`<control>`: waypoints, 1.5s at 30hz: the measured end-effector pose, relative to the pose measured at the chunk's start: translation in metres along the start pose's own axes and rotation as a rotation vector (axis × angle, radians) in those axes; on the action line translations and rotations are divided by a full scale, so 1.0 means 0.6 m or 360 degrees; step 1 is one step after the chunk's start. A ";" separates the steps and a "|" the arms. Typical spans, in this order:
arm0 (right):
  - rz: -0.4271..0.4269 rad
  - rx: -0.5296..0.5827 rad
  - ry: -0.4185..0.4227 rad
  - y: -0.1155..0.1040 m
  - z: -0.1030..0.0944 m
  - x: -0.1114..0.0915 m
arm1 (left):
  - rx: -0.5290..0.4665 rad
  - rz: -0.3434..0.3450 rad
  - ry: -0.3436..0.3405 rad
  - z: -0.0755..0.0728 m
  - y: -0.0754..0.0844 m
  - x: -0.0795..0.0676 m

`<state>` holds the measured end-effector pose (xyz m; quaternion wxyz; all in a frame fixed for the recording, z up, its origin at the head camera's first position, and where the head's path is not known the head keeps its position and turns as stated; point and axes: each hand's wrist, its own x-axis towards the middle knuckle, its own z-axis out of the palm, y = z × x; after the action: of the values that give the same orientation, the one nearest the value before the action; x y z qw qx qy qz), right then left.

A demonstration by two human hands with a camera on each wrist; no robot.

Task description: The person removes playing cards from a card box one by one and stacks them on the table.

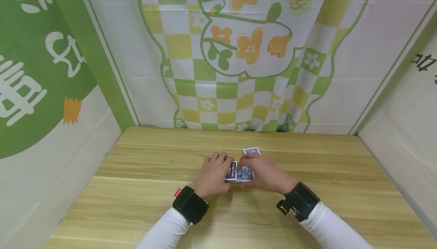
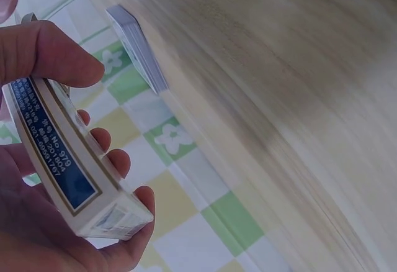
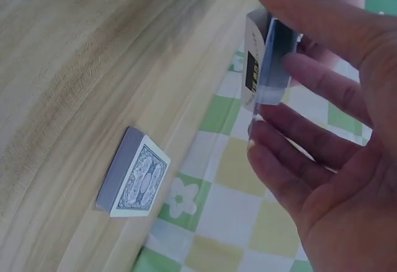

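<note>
On the tabletop, my left hand grips a playing-card box with a purple face and yellow lettering. The left wrist view shows the side of this box, white with a blue printed panel, between thumb and fingers. At the box's right end is a blue-patterned card back; how many cards lie there cannot be told. My right hand holds that part between thumb and fingers. A pale end flap stands out beside it. Behind the right hand lies a deck of blue-backed playing cards, partly hidden in the head view.
The wooden table ends at the back against a checked green and yellow curtain. Printed fabric walls stand at both sides. Each wrist wears a black strap.
</note>
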<state>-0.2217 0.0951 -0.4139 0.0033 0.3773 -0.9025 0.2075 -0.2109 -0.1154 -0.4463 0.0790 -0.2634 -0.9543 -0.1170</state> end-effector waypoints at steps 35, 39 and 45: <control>0.0188 -0.0010 -0.0100 0.071 -0.046 -0.021 | -0.0021 -0.0058 0.0015 0.001 -0.014 -0.010; 0.0371 -0.0086 0.0011 0.088 -0.047 -0.014 | -0.0016 -0.0063 0.0014 0.002 -0.015 -0.011; 0.0611 -0.0144 0.0164 0.099 -0.025 0.011 | 0.0000 -0.0069 -0.0001 0.001 -0.011 -0.010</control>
<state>-0.2690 0.1338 -0.4214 0.0268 0.1866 -0.9649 0.1826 -0.2092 -0.1239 -0.4493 0.0760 -0.2428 -0.9598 -0.1186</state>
